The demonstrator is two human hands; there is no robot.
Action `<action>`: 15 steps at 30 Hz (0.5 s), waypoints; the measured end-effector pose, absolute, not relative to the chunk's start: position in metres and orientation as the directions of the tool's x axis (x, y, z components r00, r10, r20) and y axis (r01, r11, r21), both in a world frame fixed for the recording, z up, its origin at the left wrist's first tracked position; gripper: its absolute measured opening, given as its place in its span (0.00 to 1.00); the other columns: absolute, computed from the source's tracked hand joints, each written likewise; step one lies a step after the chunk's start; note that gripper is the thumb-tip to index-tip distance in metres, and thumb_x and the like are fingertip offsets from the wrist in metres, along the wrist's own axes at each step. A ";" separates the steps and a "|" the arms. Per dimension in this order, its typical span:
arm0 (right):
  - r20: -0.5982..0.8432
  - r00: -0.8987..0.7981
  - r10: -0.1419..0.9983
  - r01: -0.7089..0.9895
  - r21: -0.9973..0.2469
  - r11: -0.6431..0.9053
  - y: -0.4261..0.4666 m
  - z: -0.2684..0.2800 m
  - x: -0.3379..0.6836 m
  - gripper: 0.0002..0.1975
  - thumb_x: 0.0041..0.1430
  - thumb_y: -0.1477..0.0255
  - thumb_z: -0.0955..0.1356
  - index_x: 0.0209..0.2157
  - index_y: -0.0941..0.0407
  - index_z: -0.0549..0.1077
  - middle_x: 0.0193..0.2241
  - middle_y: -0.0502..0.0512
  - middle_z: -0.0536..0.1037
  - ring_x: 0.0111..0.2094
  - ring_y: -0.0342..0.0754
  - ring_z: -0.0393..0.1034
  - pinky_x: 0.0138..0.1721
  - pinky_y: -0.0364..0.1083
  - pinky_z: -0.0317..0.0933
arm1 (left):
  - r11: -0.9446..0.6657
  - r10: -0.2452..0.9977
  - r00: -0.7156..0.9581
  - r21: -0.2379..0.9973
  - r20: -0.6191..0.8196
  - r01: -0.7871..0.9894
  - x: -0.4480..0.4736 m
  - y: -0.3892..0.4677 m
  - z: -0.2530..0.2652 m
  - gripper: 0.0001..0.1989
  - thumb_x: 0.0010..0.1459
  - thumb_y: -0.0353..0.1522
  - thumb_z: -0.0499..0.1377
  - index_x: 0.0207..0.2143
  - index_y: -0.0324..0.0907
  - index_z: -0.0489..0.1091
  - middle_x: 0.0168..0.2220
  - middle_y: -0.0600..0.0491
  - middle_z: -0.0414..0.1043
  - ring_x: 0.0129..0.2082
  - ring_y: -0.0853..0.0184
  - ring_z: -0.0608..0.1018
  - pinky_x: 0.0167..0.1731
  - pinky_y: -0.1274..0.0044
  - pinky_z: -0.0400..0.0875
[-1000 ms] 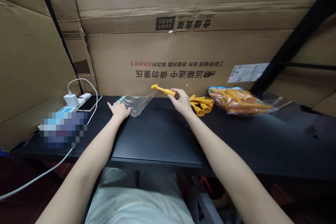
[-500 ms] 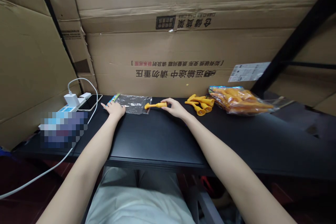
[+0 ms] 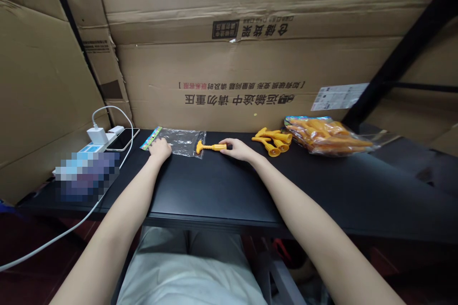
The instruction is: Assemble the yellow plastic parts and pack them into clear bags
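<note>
My left hand point(image 3: 160, 149) rests on the clear plastic bag point(image 3: 182, 142), near its colourful header, with fingers bent over and pressed onto it. The bag lies flat on the black table. Between the thumb and fingers of my right hand point(image 3: 238, 148) is the grooved end of a yellow plastic piece point(image 3: 214, 147). This piece has a twisted shaft and a T-shaped head, which points left and overlaps the bag's right end. Whether the head is inside or on top of the bag, I cannot tell. Several similar yellow pieces point(image 3: 274, 142) with flared ends lie right of my right hand.
A filled bag of yellow pieces point(image 3: 325, 136) lies at the back right. At the left are a phone point(image 3: 122, 139), a power strip with a white charger point(image 3: 97, 134), a white cable point(image 3: 84, 219) and a blurred-out item. Cardboard point(image 3: 214, 66) walls the back.
My left hand's fingers have drawn in from a spread position, uncovering more of the header. The yellow piece has turned so that its T-shaped head shows more, and it has shifted slightly left.
</note>
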State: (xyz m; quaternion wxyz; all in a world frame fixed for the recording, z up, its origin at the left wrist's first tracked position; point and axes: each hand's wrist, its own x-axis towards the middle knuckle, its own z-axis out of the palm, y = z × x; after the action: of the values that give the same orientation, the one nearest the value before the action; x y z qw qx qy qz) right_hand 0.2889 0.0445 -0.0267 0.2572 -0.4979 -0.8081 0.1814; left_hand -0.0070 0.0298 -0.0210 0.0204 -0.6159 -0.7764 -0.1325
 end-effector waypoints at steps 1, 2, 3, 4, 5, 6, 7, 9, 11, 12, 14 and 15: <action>0.234 -0.373 0.898 0.716 -0.543 0.439 0.044 -0.026 0.288 0.16 0.53 0.73 0.69 0.45 0.59 0.74 0.41 0.58 0.78 0.40 0.48 0.71 0.46 0.47 0.63 | 0.197 0.955 -0.231 0.183 0.187 0.963 -0.007 0.030 -0.021 0.20 0.59 0.34 0.49 0.50 0.31 0.67 0.52 0.33 0.66 0.53 0.48 0.70 0.49 0.62 0.65; 0.244 -0.370 0.896 0.719 -0.536 0.443 0.043 -0.025 0.286 0.15 0.53 0.73 0.69 0.44 0.59 0.74 0.39 0.57 0.78 0.39 0.47 0.71 0.45 0.47 0.63 | 0.184 0.959 -0.217 0.181 0.184 0.966 -0.007 0.030 -0.020 0.20 0.59 0.34 0.49 0.49 0.32 0.67 0.52 0.34 0.67 0.53 0.49 0.70 0.49 0.63 0.65; 0.261 -0.365 0.893 0.719 -0.530 0.449 0.042 -0.024 0.285 0.15 0.53 0.73 0.69 0.44 0.59 0.75 0.39 0.57 0.78 0.38 0.47 0.71 0.44 0.46 0.64 | 0.167 0.963 -0.199 0.178 0.184 0.970 -0.006 0.030 -0.020 0.20 0.59 0.34 0.49 0.49 0.32 0.68 0.52 0.35 0.67 0.52 0.50 0.70 0.48 0.64 0.66; 0.282 -0.360 0.889 0.718 -0.525 0.457 0.041 -0.023 0.283 0.15 0.53 0.72 0.69 0.44 0.59 0.75 0.38 0.56 0.78 0.38 0.46 0.71 0.43 0.46 0.64 | 0.145 0.967 -0.177 0.176 0.181 0.974 -0.005 0.030 -0.020 0.19 0.59 0.35 0.49 0.48 0.33 0.68 0.51 0.36 0.68 0.52 0.51 0.71 0.48 0.65 0.66; 0.303 -0.357 0.884 0.716 -0.518 0.467 0.040 -0.022 0.281 0.15 0.53 0.72 0.69 0.44 0.59 0.75 0.38 0.56 0.78 0.38 0.46 0.71 0.43 0.46 0.64 | 0.121 0.972 -0.152 0.178 0.177 0.977 -0.004 0.030 -0.020 0.19 0.59 0.35 0.49 0.47 0.34 0.69 0.51 0.36 0.69 0.51 0.51 0.72 0.48 0.66 0.67; 0.319 -0.360 0.876 0.713 -0.511 0.479 0.038 -0.021 0.279 0.15 0.52 0.72 0.69 0.43 0.58 0.75 0.37 0.56 0.78 0.37 0.46 0.71 0.42 0.45 0.64 | 0.093 0.977 -0.124 0.182 0.172 0.979 -0.002 0.030 -0.021 0.18 0.59 0.36 0.49 0.46 0.35 0.69 0.50 0.37 0.70 0.50 0.52 0.73 0.47 0.67 0.67; 0.332 -0.366 0.870 0.710 -0.505 0.491 0.037 -0.020 0.277 0.15 0.52 0.72 0.70 0.43 0.58 0.75 0.37 0.56 0.78 0.37 0.46 0.71 0.42 0.45 0.64 | 0.061 0.981 -0.094 0.189 0.168 0.980 0.000 0.030 -0.021 0.18 0.59 0.36 0.49 0.46 0.36 0.70 0.49 0.38 0.71 0.50 0.54 0.73 0.47 0.68 0.68; 0.343 -0.375 0.861 0.709 -0.492 0.505 0.034 -0.017 0.274 0.15 0.51 0.72 0.70 0.43 0.58 0.76 0.36 0.55 0.78 0.36 0.46 0.71 0.42 0.45 0.64 | -0.010 0.986 -0.026 0.212 0.166 0.977 0.005 0.030 -0.022 0.18 0.59 0.37 0.50 0.46 0.38 0.70 0.48 0.41 0.72 0.49 0.56 0.74 0.47 0.69 0.68; 0.340 -0.382 0.859 0.713 -0.484 0.508 0.031 -0.015 0.270 0.15 0.51 0.71 0.70 0.43 0.59 0.76 0.35 0.55 0.78 0.36 0.46 0.71 0.41 0.45 0.63 | -0.094 0.982 0.047 0.255 0.182 0.962 0.010 0.030 -0.023 0.18 0.60 0.37 0.50 0.48 0.39 0.70 0.49 0.43 0.72 0.51 0.58 0.73 0.49 0.71 0.66; 0.335 -0.381 0.861 0.714 -0.485 0.505 0.030 -0.014 0.269 0.16 0.51 0.71 0.70 0.43 0.59 0.76 0.35 0.56 0.78 0.35 0.46 0.72 0.41 0.45 0.63 | -0.136 0.978 0.081 0.286 0.195 0.949 0.013 0.030 -0.023 0.18 0.60 0.37 0.50 0.49 0.40 0.69 0.51 0.45 0.72 0.52 0.59 0.72 0.51 0.72 0.65; 0.322 -0.367 0.873 0.720 -0.496 0.486 0.030 -0.013 0.267 0.16 0.51 0.70 0.70 0.43 0.60 0.76 0.35 0.56 0.78 0.35 0.47 0.72 0.41 0.45 0.64 | -0.200 0.969 0.129 0.359 0.212 0.912 0.018 0.029 -0.023 0.19 0.61 0.35 0.49 0.51 0.40 0.69 0.53 0.47 0.70 0.53 0.62 0.71 0.52 0.74 0.64; 0.317 -0.353 0.880 0.723 -0.505 0.472 0.030 -0.013 0.266 0.17 0.51 0.69 0.70 0.43 0.61 0.76 0.34 0.57 0.79 0.35 0.47 0.72 0.41 0.45 0.64 | -0.216 0.966 0.137 0.391 0.219 0.895 0.020 0.029 -0.022 0.19 0.61 0.34 0.48 0.51 0.40 0.68 0.53 0.48 0.70 0.53 0.63 0.72 0.53 0.75 0.63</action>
State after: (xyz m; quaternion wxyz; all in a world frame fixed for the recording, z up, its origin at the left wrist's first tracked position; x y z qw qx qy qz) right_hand 0.2659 0.0295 -0.0130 0.2810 -0.4943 -0.8106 0.1401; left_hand 0.0201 0.0290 -0.0224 -0.0832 -0.7495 -0.6207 -0.2146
